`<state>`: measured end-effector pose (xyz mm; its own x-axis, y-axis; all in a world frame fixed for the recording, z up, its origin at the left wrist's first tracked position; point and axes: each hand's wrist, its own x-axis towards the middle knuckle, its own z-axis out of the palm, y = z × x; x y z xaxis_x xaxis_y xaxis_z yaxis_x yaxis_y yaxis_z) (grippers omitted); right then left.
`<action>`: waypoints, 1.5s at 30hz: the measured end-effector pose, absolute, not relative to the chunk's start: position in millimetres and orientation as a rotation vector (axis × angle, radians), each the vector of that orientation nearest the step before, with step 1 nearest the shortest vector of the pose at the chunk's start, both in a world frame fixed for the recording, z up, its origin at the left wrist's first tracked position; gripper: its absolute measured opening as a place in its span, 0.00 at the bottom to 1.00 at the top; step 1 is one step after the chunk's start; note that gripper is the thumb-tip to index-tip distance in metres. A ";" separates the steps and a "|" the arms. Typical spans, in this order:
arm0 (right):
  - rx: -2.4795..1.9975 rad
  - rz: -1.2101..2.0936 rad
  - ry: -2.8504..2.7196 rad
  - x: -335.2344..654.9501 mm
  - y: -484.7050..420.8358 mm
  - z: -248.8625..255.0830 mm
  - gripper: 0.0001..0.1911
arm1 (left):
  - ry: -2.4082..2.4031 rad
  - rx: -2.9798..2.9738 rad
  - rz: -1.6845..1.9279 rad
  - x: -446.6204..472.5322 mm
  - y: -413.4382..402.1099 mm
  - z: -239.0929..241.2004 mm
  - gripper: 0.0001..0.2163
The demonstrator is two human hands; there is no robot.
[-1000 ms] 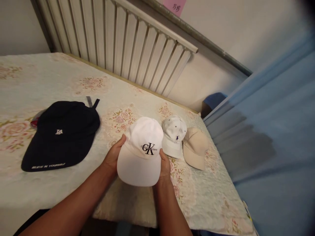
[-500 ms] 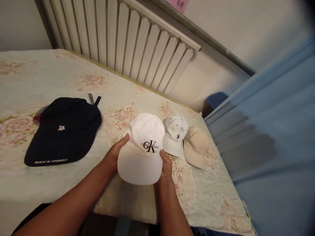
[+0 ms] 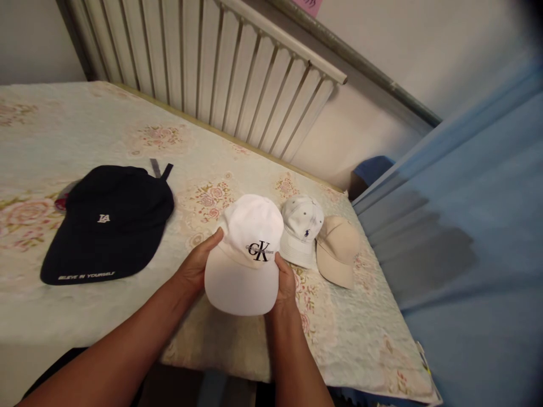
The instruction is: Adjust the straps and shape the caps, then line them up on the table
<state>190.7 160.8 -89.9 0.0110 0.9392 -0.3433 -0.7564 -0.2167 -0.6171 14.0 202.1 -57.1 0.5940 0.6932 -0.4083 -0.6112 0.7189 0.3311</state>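
I hold a white cap (image 3: 246, 254) with a black CK logo by the two sides of its brim, just above the flowered tablecloth (image 3: 85, 124). My left hand (image 3: 195, 268) grips the brim's left edge, thumb on top. My right hand (image 3: 285, 285) grips the right edge. Right beside the cap lies a second white cap (image 3: 302, 229) with a small dark emblem, and a beige cap (image 3: 337, 249) lies to its right. A black cap (image 3: 108, 220) with white lettering rests on the cloth to the left.
A white ribbed radiator (image 3: 220, 62) stands against the wall behind the table. A blue curtain or panel (image 3: 470, 243) runs along the table's right side. A dark blue object (image 3: 371, 169) sits in the gap at the far right corner.
The white CK cap and both hands have shifted slightly up and away from me. The view has tilted a little; the other caps lie as before.
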 end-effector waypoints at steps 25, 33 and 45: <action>-0.798 1.079 -0.791 134.1 143.4 -69.1 0.36 | 0.198 0.209 1.159 33.0 206.8 -67.1 0.26; -1.203 0.828 -0.753 133.6 129.1 -90.5 0.33 | 0.167 0.406 0.950 43.3 183.5 -66.4 0.23; -1.205 0.623 -0.576 132.3 129.9 -97.0 0.24 | 0.122 0.312 1.058 37.0 196.8 -68.0 0.24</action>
<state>132.3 129.9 -97.0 0.7006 0.7094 0.0771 -0.1320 0.2351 -0.9630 37.0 196.8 -68.0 0.4889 0.8709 0.0502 -0.8366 0.4518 0.3097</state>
